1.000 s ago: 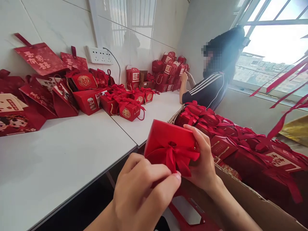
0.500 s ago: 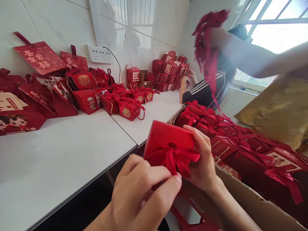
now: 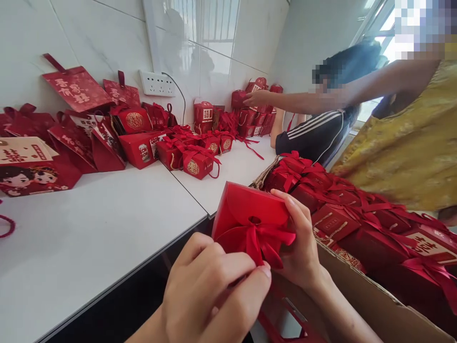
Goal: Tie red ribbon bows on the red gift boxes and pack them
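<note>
A red gift box [image 3: 253, 205] with a scalloped flap top and a small round hole is held up in front of me. My right hand [image 3: 302, 243] grips its right side, thumb and fingers along the edge. Tied at the hole is a red ribbon bow [image 3: 266, 238]. My left hand [image 3: 217, 286] pinches one tail of that ribbon between thumb and forefinger, just below the knot. The box's underside and my right hand's lower fingers are hidden.
A cardboard carton [image 3: 378, 295] full of ribboned red boxes [image 3: 335, 219] stands at my right. More red boxes [image 3: 198, 162] sit along the white table [image 3: 107, 238]. Two people are at the right; one person's arm [image 3: 300, 100] reaches across toward stacked boxes [image 3: 250, 114].
The other person's arm has swung down to the far table, and the bundle of red ribbons from that hand now lies there. My hands keep nearly the same hold on box and ribbon.
</note>
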Demonstrator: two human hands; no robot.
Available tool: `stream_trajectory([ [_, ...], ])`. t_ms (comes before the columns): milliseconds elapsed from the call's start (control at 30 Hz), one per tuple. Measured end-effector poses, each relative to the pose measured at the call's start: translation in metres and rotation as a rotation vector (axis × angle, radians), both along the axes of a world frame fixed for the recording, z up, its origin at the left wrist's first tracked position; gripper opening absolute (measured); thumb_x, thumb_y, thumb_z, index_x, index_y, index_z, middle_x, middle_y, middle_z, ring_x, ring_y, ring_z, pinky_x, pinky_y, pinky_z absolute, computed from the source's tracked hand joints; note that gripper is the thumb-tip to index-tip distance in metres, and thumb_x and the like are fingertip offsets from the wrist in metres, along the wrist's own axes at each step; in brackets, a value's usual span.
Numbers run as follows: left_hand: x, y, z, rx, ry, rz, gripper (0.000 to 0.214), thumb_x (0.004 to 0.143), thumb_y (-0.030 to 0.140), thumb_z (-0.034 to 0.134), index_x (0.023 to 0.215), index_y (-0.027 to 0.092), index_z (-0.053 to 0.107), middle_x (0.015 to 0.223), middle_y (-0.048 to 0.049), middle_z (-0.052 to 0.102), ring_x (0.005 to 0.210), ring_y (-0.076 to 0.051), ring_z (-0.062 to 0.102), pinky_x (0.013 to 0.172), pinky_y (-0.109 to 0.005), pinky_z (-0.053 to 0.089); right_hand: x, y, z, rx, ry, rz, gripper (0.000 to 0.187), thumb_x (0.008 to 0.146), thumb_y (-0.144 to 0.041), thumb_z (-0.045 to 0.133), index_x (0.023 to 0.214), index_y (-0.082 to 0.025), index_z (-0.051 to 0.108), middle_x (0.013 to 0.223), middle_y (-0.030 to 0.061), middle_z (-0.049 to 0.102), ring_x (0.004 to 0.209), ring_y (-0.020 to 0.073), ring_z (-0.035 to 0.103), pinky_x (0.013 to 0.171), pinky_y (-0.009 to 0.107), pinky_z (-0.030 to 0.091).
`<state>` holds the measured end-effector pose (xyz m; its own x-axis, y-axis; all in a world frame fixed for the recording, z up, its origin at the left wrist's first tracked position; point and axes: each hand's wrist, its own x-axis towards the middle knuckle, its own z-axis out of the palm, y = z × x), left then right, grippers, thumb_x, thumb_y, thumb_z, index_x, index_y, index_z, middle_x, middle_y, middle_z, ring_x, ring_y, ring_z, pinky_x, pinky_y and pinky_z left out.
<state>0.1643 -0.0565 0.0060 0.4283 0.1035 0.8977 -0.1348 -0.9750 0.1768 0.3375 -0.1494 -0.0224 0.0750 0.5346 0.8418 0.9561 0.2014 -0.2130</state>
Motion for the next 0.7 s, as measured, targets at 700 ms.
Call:
stream_trajectory([
  [700, -0.017, -0.006, 0.0, -0.008, 0.005, 0.07, 0.017, 0.077, 0.011, 0.062, 0.091, 0.02, 0.061, 0.077, -0.0014, 0.068, 0.057, -0.012, 0.059, 0.054, -0.03, 0.048, -0.01, 0.005, 0.001, -0.02, 0.015, 0.03, 0.084, 0.075, -0.021, 0.068, 0.144, -0.025, 0.021, 0.136, 0.0159, 0.039, 0.123, 0.0328, 0.043, 0.096, 0.053, 0.045],
])
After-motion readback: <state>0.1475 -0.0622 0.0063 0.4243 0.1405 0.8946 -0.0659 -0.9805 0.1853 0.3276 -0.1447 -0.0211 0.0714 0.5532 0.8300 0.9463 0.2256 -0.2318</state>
